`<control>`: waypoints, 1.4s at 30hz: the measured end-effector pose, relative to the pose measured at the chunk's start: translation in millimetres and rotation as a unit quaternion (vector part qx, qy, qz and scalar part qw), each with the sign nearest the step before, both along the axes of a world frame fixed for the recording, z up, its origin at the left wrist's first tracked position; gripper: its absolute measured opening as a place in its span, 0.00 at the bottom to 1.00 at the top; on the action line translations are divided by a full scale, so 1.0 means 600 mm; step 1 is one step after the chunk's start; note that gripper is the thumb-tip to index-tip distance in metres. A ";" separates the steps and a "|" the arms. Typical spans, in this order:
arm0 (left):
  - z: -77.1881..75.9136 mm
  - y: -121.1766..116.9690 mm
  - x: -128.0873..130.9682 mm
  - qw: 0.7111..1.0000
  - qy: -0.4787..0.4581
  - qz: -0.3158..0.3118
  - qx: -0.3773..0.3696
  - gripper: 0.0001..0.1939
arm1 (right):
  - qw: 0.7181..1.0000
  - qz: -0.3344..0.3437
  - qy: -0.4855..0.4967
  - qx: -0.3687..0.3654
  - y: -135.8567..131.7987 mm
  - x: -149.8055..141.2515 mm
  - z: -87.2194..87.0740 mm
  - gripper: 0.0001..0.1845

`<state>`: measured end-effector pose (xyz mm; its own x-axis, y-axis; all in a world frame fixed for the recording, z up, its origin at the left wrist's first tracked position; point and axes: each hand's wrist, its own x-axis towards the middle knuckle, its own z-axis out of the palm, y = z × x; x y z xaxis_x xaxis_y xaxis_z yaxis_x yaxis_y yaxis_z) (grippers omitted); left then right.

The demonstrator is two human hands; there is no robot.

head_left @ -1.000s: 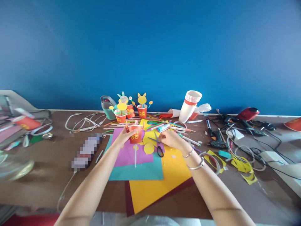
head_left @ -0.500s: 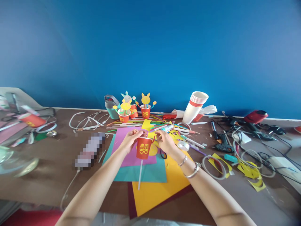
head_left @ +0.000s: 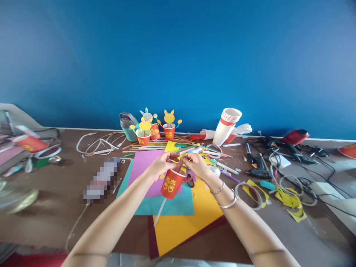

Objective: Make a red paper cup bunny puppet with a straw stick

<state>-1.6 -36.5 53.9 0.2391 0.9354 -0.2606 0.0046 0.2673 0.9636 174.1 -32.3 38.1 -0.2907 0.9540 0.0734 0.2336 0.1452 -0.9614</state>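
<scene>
Both forearms reach in from the near edge and converge above the middle of the table (head_left: 61, 207). The left hand (head_left: 159, 167) comes from the left with its back turned up, the fingers bent inward toward the centre. The right hand (head_left: 198, 166) mirrors it from the other side, wrist angled in, with bracelets (head_left: 228, 200) around the wrist and forearm. The fingertips of the two hands sit close to each other, with only a narrow space between them. In each hand the thumb and fingers curl toward one another, but their tips are too small and overlapped to tell whether they are clamped on the rim or on something at the mouth.

The red paper cup (head_left: 171, 185) hangs just below these fingers, its mouth right under the tips. It is raised over the coloured sheets (head_left: 178, 206) and tilted, mouth toward the upper right and base toward the lower left. A pale straw (head_left: 159, 213) sticks out beneath the base, slanting down to the left. Scissors (head_left: 190, 182) lie behind the cup, partly hidden.
</scene>
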 end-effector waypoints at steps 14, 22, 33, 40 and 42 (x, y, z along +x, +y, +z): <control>0.012 0.019 0.033 0.994 0.091 -0.047 0.042 0.09 | 0.991 -0.058 -0.092 0.074 -0.003 0.018 0.021 0.13; 0.016 0.014 0.033 0.995 0.089 -0.024 0.042 0.12 | 0.997 -0.039 -0.060 -0.004 0.003 0.026 0.021 0.17; 0.023 0.015 0.025 0.997 0.024 -0.072 0.006 0.15 | 0.995 0.063 -0.011 0.078 0.027 0.055 0.021 0.17; 0.015 0.020 0.028 0.997 0.056 -0.051 -0.009 0.20 | 0.897 -0.176 -0.402 0.045 0.051 0.194 0.032 0.14; 0.014 0.021 0.028 0.997 0.050 -0.051 0.000 0.20 | 0.884 -0.165 -0.436 0.018 0.049 0.211 0.031 0.14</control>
<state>15.4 -24.1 62.3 0.3063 0.9073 -0.2882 0.1279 0.2608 0.9569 300.9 -2.7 56.9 0.0417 0.9991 -0.0092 0.9196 -0.0420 -0.3907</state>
